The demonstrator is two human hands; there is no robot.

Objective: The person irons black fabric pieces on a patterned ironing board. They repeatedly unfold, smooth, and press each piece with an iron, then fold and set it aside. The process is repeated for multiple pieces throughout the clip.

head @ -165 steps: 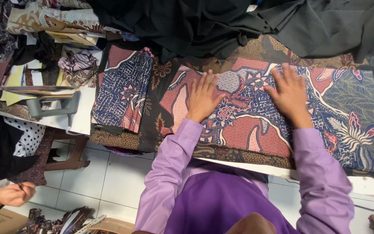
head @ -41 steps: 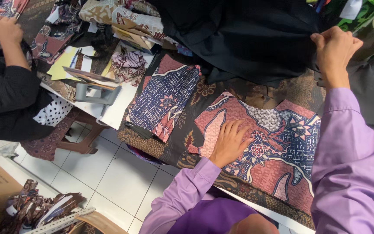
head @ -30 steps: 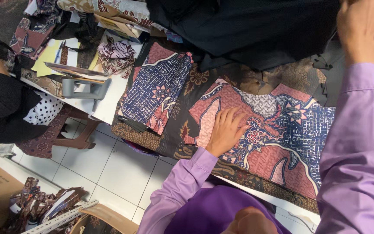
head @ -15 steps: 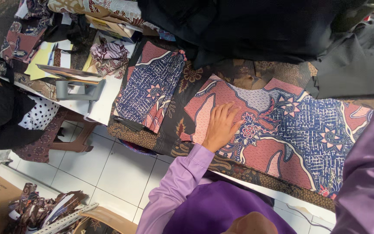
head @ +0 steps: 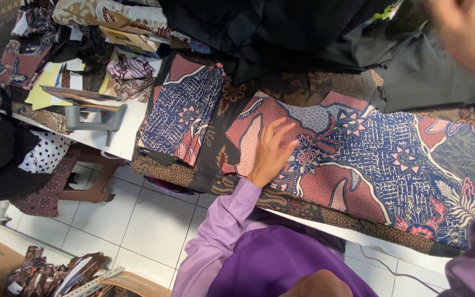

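Left hand [head: 273,154] is laid flat, fingers spread, on the patterned batik cloth [head: 369,165] spread across the table [head: 111,137]; nothing is gripped. Right hand [head: 463,33] is raised at top right, blurred; its grip cannot be told.

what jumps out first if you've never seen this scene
The patterned cloth in pink and blue, spread flat across the table, with the left hand pressed on its left end. Behind it lies a heap of black cloth. The right hand is a raised blur, top right.
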